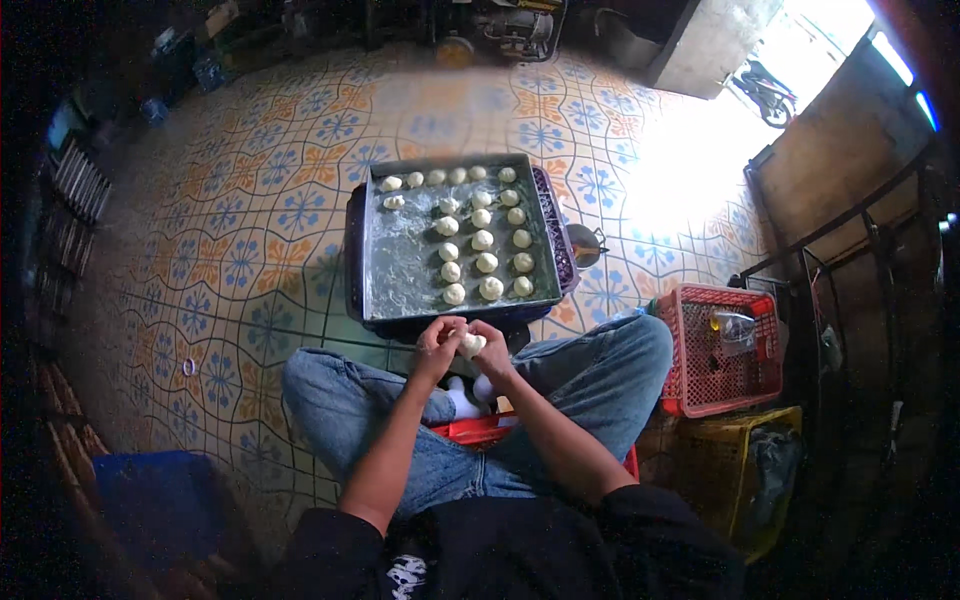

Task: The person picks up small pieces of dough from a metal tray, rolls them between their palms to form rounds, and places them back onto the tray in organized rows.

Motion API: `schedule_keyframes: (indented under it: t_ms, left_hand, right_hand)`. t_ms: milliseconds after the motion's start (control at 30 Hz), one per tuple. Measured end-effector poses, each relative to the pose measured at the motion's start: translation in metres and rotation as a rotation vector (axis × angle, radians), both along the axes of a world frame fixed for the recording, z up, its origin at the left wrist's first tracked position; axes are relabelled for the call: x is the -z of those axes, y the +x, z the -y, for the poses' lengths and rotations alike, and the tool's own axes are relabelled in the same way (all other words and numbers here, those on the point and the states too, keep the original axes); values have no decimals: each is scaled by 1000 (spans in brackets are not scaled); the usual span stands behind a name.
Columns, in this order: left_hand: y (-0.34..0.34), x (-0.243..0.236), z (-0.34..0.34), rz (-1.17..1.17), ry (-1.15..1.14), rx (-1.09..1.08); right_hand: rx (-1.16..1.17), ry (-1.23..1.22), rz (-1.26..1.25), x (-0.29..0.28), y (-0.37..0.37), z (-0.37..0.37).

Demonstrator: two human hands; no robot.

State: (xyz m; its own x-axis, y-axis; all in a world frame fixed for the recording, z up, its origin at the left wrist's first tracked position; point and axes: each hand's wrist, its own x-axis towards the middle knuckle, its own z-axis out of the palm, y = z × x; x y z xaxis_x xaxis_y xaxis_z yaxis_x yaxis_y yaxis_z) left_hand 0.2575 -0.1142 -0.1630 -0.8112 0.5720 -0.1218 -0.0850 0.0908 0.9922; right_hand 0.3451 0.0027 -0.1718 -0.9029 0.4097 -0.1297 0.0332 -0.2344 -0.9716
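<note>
Head view. The person sits with knees apart over a patterned tile floor (250,250). Both hands meet at mid-frame: the left hand (438,345) and the right hand (490,352) are cupped together around one pale dough piece (470,344), with the fingers of both curled and pressed on it from either side. The piece sits between the fingers, partly hidden by them; its exact shape cannot be told.

Just beyond the fingertips stands a rectangular metal tray (400,250), resting on a dark purple crate (558,240). Finished dough balls (484,240) lie on it: one row along the far edge and about three columns down the side ahead of the right-hand fingers. The part of the tray ahead of the left-hand fingers is bare and shiny.

Below the fingers, between the knees, more pale dough (462,400) shows above a red crate (480,430); how much is left there is hidden by the forearms.

To the outer side of the right hand stand a red basket (720,385) and a yellow crate (740,470).

Judgement: the tray is roughly half filled, one piece is in hand, and a supply remains unshaped.
</note>
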Motion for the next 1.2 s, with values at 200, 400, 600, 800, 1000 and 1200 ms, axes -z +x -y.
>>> schedule_keyframes:
  t_ms: [200, 400, 600, 800, 1000, 1200]
  left_hand:
    - [23, -33, -14, -408, -305, 119]
    - [17, -22, -14, -537, -256, 138]
    - [-3, 26, -8, -32, -35, -136]
    - [4, 19, -24, 59, -95, -7]
    - [-1, 19, -22, -31, -222, -30]
    - [-2, 29, -29, -23, -156, -97]
  right_hand:
    - [90, 496, 338, 28, 5, -15]
    - [68, 608, 516, 9, -3, -15]
    - [21, 468, 364, 19, -16, -4]
    - [-25, 319, 305, 49, -18, -14]
    - [-24, 374, 390, 42, -19, -7]
    - [-58, 378, 371, 40, -22, -12]
